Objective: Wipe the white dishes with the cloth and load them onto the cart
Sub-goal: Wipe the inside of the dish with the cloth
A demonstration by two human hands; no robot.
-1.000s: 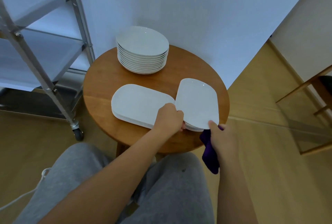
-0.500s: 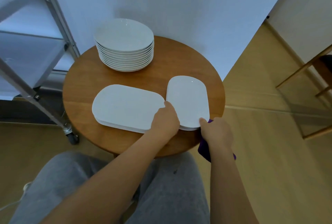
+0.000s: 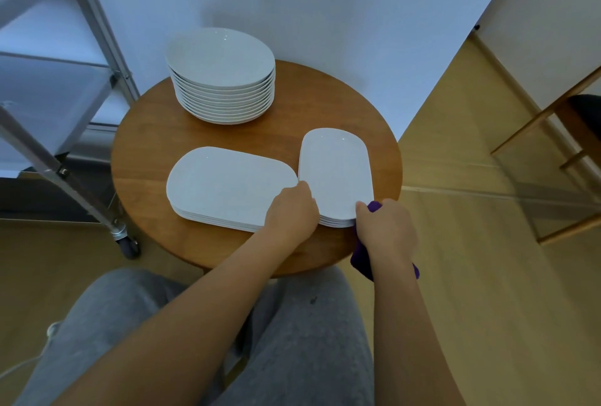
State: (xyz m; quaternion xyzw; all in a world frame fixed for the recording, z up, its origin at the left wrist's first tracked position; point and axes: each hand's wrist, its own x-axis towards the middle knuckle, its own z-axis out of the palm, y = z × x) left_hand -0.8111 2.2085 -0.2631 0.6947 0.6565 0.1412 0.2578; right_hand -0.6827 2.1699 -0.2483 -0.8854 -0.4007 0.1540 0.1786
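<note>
Head view: three dish stacks (image 3: pixel 336 174); left hand (image 3: pixel 292 210) grips one, right hand (image 3: pixel 387 230) clamps cloth (image 3: pixel 362 256).

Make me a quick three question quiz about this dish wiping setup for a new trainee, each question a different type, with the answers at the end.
1. True or false: the purple cloth is in the left hand.
2. How many stacks of white dishes stand on the round wooden table?
3. Which stack do both hands touch? A) round plates B) large oblong plates C) small oblong plates

Key
1. False: the right hand holds it.
2. Three.
3. C: each hand is at its near edge.
</note>
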